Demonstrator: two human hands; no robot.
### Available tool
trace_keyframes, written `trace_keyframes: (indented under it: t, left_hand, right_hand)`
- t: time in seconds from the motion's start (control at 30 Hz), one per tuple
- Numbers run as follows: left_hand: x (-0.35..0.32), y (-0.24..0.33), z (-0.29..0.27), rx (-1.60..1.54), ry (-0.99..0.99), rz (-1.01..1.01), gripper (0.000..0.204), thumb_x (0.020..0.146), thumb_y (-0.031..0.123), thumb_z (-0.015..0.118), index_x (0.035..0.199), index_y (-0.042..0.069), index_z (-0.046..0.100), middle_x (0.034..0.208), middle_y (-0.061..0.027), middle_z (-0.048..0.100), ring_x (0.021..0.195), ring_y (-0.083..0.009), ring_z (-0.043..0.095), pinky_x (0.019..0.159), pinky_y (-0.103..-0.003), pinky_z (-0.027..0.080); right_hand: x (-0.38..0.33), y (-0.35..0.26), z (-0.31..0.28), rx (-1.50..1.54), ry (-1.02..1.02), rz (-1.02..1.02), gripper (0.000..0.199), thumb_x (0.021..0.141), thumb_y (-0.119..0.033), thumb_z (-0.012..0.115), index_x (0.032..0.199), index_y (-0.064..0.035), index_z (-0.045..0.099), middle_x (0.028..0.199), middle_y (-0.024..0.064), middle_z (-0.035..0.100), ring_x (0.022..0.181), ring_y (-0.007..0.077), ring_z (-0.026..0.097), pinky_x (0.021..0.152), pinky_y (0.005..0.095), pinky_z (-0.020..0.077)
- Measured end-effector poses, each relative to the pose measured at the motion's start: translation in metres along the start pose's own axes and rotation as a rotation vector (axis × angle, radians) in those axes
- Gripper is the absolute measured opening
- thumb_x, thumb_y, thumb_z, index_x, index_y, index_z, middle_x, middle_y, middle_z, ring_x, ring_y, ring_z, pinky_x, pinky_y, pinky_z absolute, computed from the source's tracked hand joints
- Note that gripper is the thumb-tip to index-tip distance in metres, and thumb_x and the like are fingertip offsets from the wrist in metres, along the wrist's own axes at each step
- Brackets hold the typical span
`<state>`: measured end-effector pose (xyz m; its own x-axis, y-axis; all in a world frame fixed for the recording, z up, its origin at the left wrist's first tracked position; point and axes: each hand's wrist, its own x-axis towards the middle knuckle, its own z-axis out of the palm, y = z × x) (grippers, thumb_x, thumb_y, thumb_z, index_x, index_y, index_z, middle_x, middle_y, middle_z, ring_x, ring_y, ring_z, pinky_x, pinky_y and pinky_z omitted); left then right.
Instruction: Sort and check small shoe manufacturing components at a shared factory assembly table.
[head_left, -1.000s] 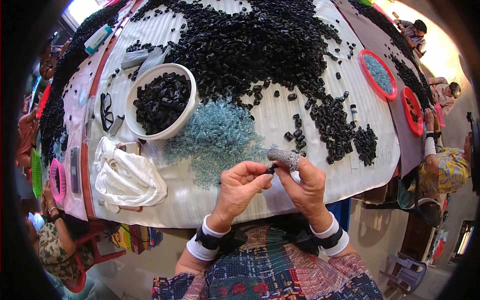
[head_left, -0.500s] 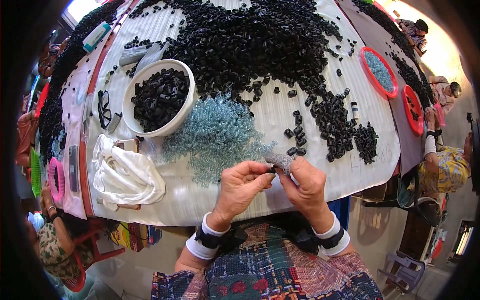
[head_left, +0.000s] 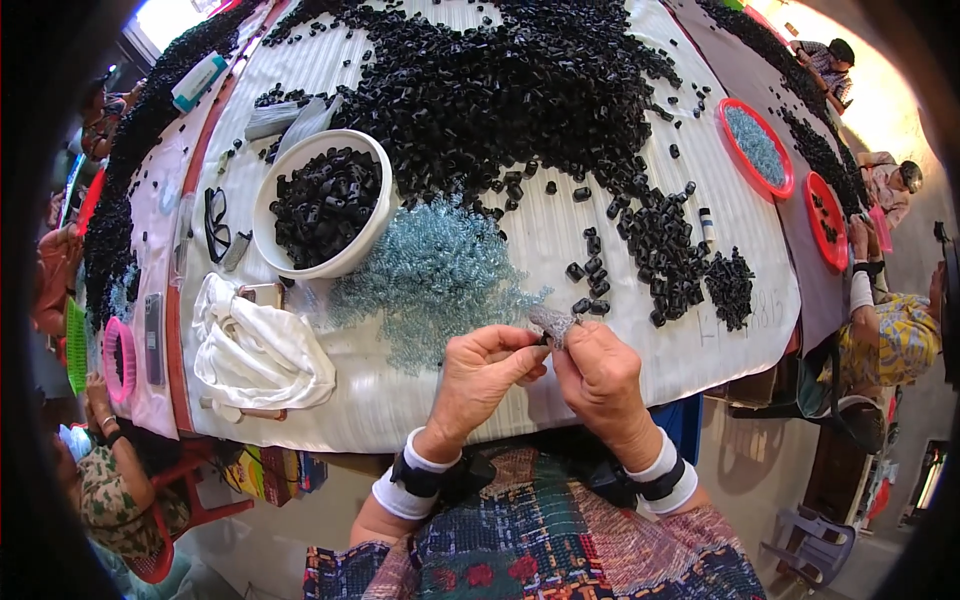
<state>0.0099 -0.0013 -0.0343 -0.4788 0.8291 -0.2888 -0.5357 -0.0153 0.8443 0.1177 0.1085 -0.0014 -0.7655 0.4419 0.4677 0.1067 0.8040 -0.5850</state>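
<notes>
My left hand (head_left: 480, 380) is closed in a pinch on a small black piece (head_left: 545, 341), mostly hidden by the fingertips. Against it my right hand (head_left: 602, 372) grips a grey, rough-textured piece (head_left: 550, 320), its rounded end sticking out past the fingers. The two hands nearly touch, just above the table's front edge. Beyond them spreads a heap of thin bluish clear springs or coils (head_left: 430, 275). Short black cylindrical parts (head_left: 592, 272) stand to the right of that heap, beside a small pile of finer black pieces (head_left: 730, 290).
A white bowl (head_left: 262, 215) of black parts stands left of the coils. Near it lie a white cloth (head_left: 250, 350) and eyeglasses (head_left: 216, 228). A large black heap (head_left: 510, 90) covers the far table. Red trays (head_left: 727, 150) stand at the right; other people work on both sides.
The grey piece has tilted and moved slightly within my right hand, whose fingers have shifted left and down a little. My left hand keeps nearly the same pinch. The view has shifted slightly.
</notes>
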Motion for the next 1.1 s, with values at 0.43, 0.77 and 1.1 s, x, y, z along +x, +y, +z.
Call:
trace_keyframes:
  t: [0.43, 0.77, 1.1]
  left_hand:
    - [0.000, 0.008, 0.000, -0.079, 0.026, -0.074, 0.011, 0.083, 0.004, 0.064, 0.091, -0.003, 0.061, 0.080, -0.0076, 0.066, 0.069, -0.0097, 0.063, 0.063, -0.021, 0.051]
    - [0.000, 0.009, 0.000, -0.131, 0.009, -0.028, 0.009, 0.083, 0.003, 0.062, 0.089, -0.004, 0.062, 0.081, -0.0099, 0.067, 0.073, -0.0129, 0.064, 0.066, -0.022, 0.052]
    - [0.003, 0.011, 0.002, -0.013, 0.030, -0.076, 0.011, 0.084, 0.006, 0.065, 0.090, -0.003, 0.065, 0.079, -0.0056, 0.066, 0.068, -0.0074, 0.060, 0.060, -0.019, 0.047]
  right_hand:
    - [0.003, -0.003, 0.000, 0.212, 0.016, 0.049, 0.026, 0.068, -0.003, 0.071, 0.090, 0.0018, 0.058, 0.090, 0.0172, 0.055, 0.079, 0.0328, 0.055, 0.065, 0.0385, 0.0465]
    - [-0.004, 0.000, 0.010, 0.058, -0.015, -0.062, 0.033, 0.064, -0.008, 0.077, 0.087, 0.0018, 0.056, 0.086, 0.0168, 0.052, 0.073, 0.0324, 0.053, 0.061, 0.0378, 0.0452]
    - [0.002, 0.008, 0.005, -0.056, 0.001, -0.128, 0.028, 0.061, -0.007, 0.077, 0.075, -0.0013, 0.053, 0.070, 0.0130, 0.048, 0.061, 0.0301, 0.050, 0.051, 0.0380, 0.0428]
